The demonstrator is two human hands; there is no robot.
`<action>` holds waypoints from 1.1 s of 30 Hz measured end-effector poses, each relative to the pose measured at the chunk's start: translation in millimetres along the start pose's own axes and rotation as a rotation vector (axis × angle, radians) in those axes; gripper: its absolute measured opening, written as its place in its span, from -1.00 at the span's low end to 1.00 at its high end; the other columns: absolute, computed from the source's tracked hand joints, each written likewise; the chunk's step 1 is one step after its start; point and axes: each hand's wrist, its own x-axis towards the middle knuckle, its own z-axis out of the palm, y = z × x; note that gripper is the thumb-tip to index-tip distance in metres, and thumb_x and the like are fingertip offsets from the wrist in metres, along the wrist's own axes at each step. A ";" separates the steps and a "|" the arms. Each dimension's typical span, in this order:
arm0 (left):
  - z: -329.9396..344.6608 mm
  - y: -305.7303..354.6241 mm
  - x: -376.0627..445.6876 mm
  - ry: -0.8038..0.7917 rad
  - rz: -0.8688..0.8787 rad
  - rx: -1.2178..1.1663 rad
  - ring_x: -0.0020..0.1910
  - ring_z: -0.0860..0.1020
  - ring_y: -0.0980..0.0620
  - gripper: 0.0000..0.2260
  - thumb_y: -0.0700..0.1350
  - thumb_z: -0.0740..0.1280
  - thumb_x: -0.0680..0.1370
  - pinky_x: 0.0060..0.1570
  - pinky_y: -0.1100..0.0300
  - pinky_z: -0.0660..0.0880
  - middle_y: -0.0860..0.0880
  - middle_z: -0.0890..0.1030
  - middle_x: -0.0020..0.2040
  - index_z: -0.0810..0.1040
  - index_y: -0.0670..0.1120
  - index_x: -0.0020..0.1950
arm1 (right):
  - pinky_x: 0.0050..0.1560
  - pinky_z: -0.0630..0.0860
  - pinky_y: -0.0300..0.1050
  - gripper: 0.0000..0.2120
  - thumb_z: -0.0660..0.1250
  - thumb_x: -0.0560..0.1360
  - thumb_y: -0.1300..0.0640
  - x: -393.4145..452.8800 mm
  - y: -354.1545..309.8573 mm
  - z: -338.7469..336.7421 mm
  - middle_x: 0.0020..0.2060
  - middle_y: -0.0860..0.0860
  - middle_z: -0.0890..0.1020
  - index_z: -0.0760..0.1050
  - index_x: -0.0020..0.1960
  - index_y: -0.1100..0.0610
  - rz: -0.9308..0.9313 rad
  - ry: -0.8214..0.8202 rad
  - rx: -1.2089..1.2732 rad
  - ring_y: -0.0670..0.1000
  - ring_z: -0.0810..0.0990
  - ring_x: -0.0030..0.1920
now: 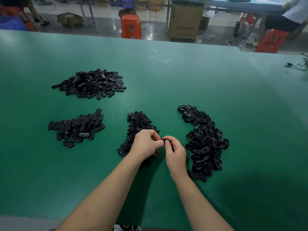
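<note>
You work at a wide green table (183, 77), with the stock spread in four dark heaps so that each kind lies within one arm's reach. The long right-hand heap (205, 142) of open oval shells curves beside your right forearm, likely as the feed for that hand. The far-left heap (90, 84) sits well away, and the near-left heap (76, 127) of smooth closed ovals lies apart from it, probably as finished pieces. The middle heap (138, 124) of small fittings runs right under your left hand (146, 144), which suits quick picking.

Both hands hover just above the table between the middle and right heaps. Your left hand is curled, its thumb and forefinger pinching one end of a black part (164, 140); your right hand (175, 152) grips the other end with bent fingers. The part's long axis runs roughly left to right between your fingertips. Which face points up is hidden.
</note>
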 end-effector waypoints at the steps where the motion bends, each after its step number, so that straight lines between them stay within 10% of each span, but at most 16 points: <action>1: 0.0 0.7 -0.4 -0.004 -0.001 -0.001 -0.44 0.66 -0.13 -0.94 -0.18 0.46 0.43 -0.39 0.00 0.62 -0.10 0.67 -0.40 0.61 -0.11 -0.21 | 0.19 0.57 0.08 -0.77 0.30 0.62 0.23 -0.4 -0.4 0.2 -0.03 -0.08 0.69 0.62 0.00 -0.08 -0.003 0.001 -0.003 -0.04 0.64 0.08; 14: 2.7 -1.2 -11.3 0.041 0.211 0.141 -0.31 0.63 0.04 -0.94 -0.19 0.38 0.54 -0.15 0.09 0.62 0.04 0.66 -0.27 0.65 -0.07 -0.06 | 0.02 0.54 -0.10 -0.84 0.31 0.62 0.23 1.4 2.4 1.8 -0.14 -0.09 0.66 0.55 -0.04 -0.01 -0.068 0.033 -0.052 -0.05 0.62 -0.06; 20: 0.0 -5.1 -6.7 0.011 0.513 0.485 0.01 0.58 -0.05 -0.72 -0.15 0.28 0.62 0.08 0.06 0.50 -0.03 0.62 0.05 0.56 -0.03 0.32 | 0.00 0.54 -0.20 -0.80 0.30 0.63 0.18 2.1 4.8 2.2 -0.14 -0.15 0.67 0.54 -0.03 -0.12 -0.051 0.051 -0.028 -0.08 0.64 -0.04; 25: -11.2 -20.3 -10.9 0.175 0.623 0.628 -0.10 0.63 -0.10 -0.80 -0.07 0.32 0.61 -0.17 0.00 0.55 0.02 0.62 0.00 0.61 0.00 0.22 | -0.12 0.55 0.21 -0.90 0.29 0.65 0.05 1.6 4.7 1.8 -0.22 0.10 0.60 0.48 0.12 -0.14 -0.003 0.038 0.012 0.09 0.56 -0.26; 33: -104.8 -75.6 -5.4 0.653 0.152 0.417 -0.38 0.48 0.13 -0.81 0.00 0.42 0.57 -0.47 0.22 0.34 0.13 0.52 -0.25 0.63 -0.03 0.14 | -0.20 0.59 0.16 -0.90 0.26 0.65 0.04 -2.1 2.1 3.0 -0.22 -0.06 0.63 0.51 0.00 -0.13 -0.014 0.016 -0.074 -0.06 0.56 -0.28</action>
